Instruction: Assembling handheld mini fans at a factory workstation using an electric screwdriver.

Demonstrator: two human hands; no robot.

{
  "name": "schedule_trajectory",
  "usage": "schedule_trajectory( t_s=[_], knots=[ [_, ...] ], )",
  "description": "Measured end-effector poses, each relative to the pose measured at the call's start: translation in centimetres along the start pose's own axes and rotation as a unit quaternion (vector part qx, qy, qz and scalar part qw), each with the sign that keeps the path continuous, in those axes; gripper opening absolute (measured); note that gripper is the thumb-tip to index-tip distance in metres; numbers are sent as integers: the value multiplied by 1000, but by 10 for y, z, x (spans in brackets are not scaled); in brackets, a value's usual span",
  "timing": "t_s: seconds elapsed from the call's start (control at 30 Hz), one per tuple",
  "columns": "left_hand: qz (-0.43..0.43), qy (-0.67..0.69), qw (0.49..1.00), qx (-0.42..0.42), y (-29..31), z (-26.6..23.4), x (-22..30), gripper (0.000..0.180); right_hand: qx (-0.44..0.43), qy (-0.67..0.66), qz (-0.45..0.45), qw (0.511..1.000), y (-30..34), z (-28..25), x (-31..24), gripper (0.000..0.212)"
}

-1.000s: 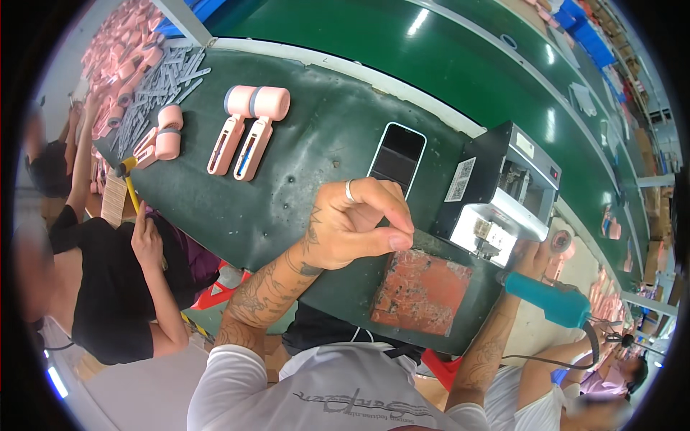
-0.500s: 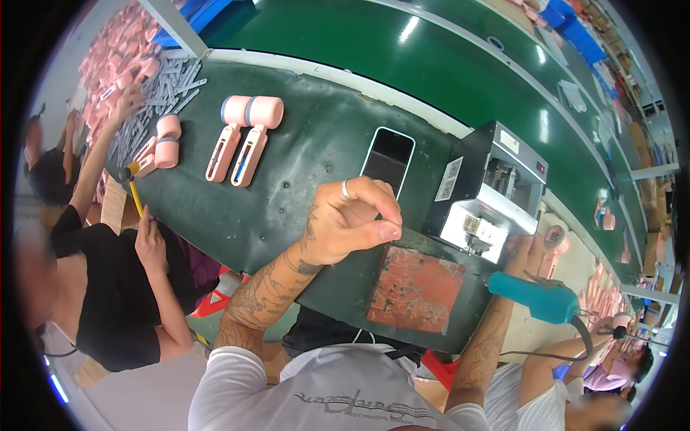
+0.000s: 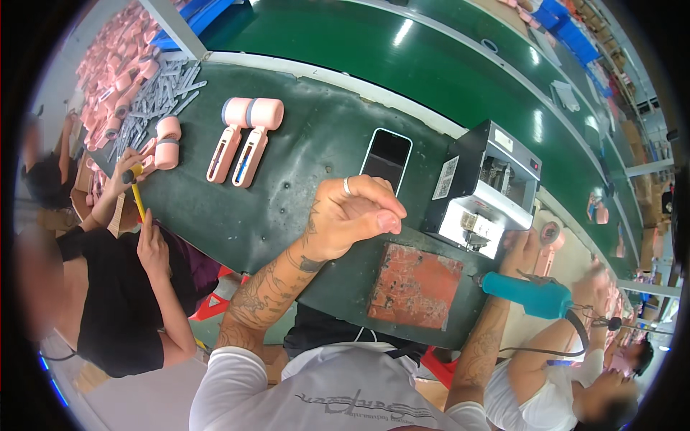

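Observation:
My left hand [image 3: 353, 219] is raised above the green work surface, thumb and fingertips pinched together. Whatever may be between them is too small to make out. My right hand [image 3: 519, 250] is at the right side of a black and silver machine [image 3: 480, 192], its fingers partly hidden. The machine has a lit opening at the front. Below it lies a worn reddish square block [image 3: 417, 287]. A teal power screwdriver [image 3: 528, 294] with a cord hangs over my right forearm. Beyond my left hand lies a phone [image 3: 388, 154] with a pale edge.
Two pink handheld fans [image 3: 248, 140] lie on the table [image 3: 302, 179], left of centre. At far left, a co-worker holds a yellow-handled hammer [image 3: 138, 194] near more pink fans [image 3: 167, 144] and grey strips [image 3: 162, 97]. A green conveyor [image 3: 431, 72] runs behind. Another person sits at right.
The left co-worker's far hand has come down from the pile of parts to the pink fans by the hammer. At right, the other person's arms have shifted. My hands stay nearly in place.

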State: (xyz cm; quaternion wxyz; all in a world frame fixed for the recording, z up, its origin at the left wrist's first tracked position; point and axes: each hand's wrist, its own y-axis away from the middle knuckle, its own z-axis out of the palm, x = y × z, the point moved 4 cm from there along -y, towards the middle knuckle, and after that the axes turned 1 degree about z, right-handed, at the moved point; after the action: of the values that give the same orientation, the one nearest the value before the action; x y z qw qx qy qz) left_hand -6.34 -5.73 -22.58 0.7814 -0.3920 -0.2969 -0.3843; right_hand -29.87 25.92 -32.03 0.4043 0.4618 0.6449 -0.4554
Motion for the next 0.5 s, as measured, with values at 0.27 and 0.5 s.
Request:
schedule_trajectory(
  t_s=[0.27,0.5],
  knots=[
    [18,43,999,-15,1,-5,-1,9,-9,10,7,1000,-1,0,6,24],
    [13,49,999,-17,3,-5,-1,9,-1,15,5,1000,-1,-1,10,24]
  ],
)
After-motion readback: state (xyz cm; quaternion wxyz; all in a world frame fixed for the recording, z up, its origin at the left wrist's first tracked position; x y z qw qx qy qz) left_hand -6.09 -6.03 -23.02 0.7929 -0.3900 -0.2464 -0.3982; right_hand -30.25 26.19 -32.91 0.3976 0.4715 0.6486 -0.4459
